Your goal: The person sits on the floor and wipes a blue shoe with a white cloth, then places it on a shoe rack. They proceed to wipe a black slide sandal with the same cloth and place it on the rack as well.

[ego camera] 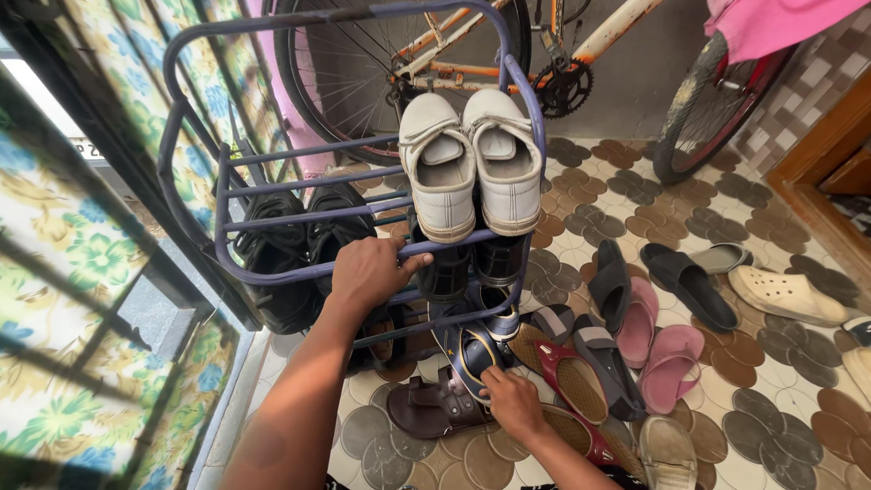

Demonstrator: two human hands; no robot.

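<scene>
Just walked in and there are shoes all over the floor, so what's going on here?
A person crouches at a purple metal shoe rack. Their left hand grips its front bar, while the right hand touches a dark blue shoe low by the rack. White sneakers sit on the top shelf, black shoes beside them. Sandals and slippers lie scattered on the tiled floor.

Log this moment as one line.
left hand: gripping shoe rack rail | right hand: on dark blue shoe | white sneakers: top shelf
</scene>
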